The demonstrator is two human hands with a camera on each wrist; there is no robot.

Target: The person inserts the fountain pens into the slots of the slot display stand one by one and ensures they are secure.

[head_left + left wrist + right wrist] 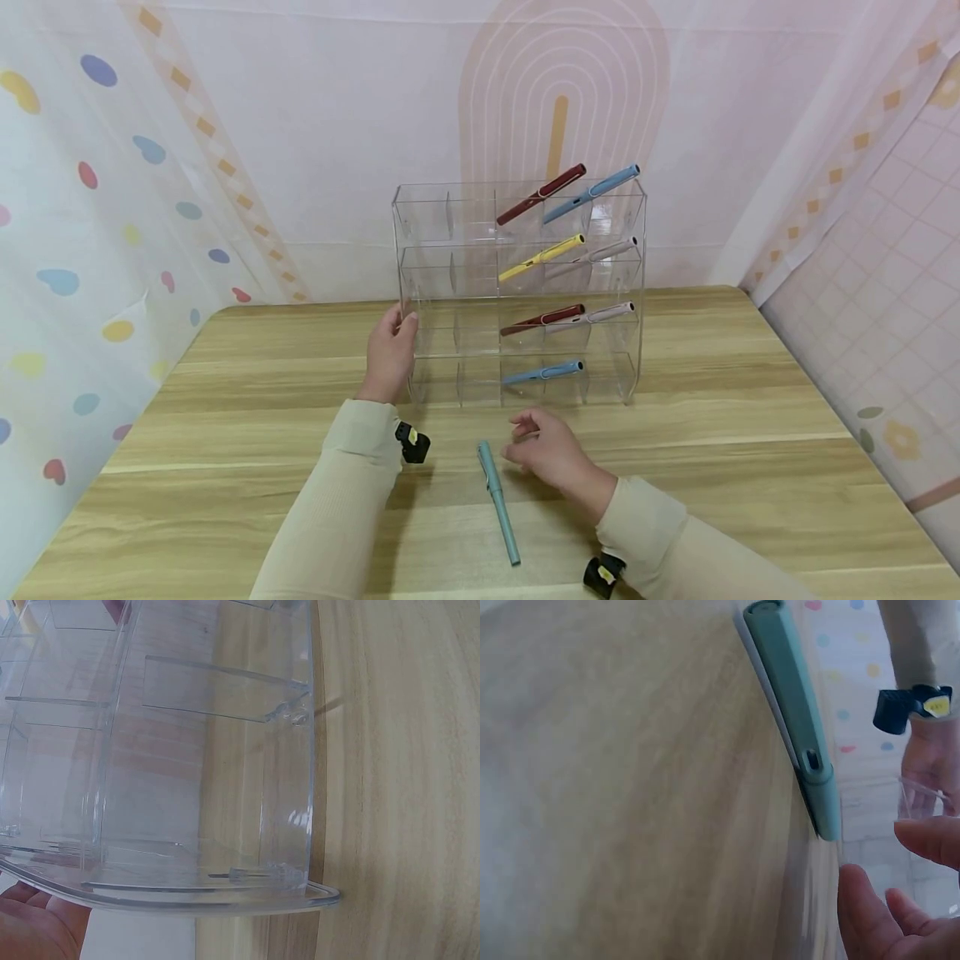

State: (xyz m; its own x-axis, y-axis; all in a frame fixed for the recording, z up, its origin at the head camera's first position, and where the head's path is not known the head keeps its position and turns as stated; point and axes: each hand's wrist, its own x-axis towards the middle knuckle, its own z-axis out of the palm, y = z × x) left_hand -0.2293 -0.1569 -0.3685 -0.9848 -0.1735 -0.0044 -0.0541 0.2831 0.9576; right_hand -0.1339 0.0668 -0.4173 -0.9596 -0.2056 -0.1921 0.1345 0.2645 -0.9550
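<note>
A clear acrylic pen rack (480,337) with tiered compartments stands upright on the table. My left hand (390,354) grips its left side edge; in the left wrist view only part of that hand (41,926) shows, beside the clear side wall. A teal pen (498,502) lies on the table in front of the rack, between my forearms. My right hand (553,450) is just right of the pen's far end, apart from it, with fingers loosely bent and nothing held. In the right wrist view the thumb and fingers (866,911) are spread beyond the end of the teal pen (795,697).
Rack compartments right of the middle hold dark red pens (542,194), blue pens (592,193), a yellow pen (542,258) and pale pink pens (592,257). The wooden table (750,467) ends at a patterned curtain (337,150) behind and at the sides.
</note>
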